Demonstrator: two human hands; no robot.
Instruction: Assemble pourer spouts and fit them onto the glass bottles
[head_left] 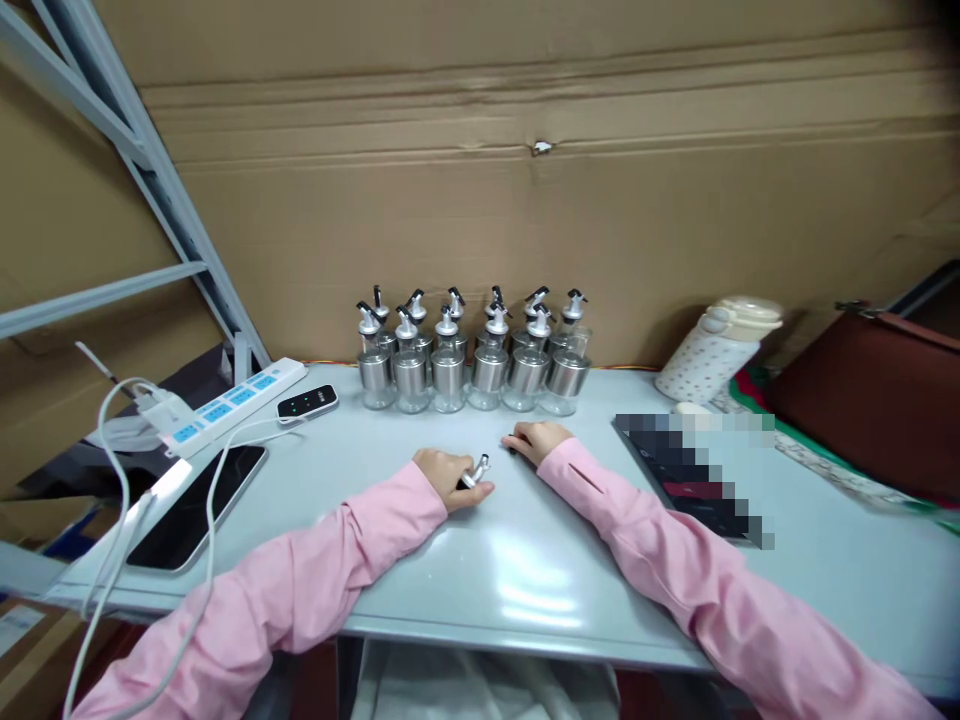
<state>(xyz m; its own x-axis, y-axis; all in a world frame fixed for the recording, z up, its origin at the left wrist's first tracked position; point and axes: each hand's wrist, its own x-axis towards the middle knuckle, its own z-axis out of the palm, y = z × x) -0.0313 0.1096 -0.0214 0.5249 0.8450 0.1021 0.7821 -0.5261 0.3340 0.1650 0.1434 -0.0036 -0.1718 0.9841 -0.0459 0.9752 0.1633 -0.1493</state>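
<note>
My left hand (448,480) is closed around a silver bottle pourer (475,474) with a black part, its spout pointing up beyond my fingers. Slightly to the right, my right hand (538,440) rests low over the table with its fingertips pinched on a small black piece (512,447), too small to name. Beyond both hands stand two rows of glass bottles with metal sleeves (450,375), most topped by silver and black pourers. At the front right, one glass bottle (568,378) shows no pourer on its neck.
A white power strip (238,400), a small black device (307,402) and a phone (199,508) with white cables lie at left. On the right are a dotted flask (712,350), a dark blurred item (690,480) and a brown bag (862,400). Cardboard (480,200) stands behind the table (450,590).
</note>
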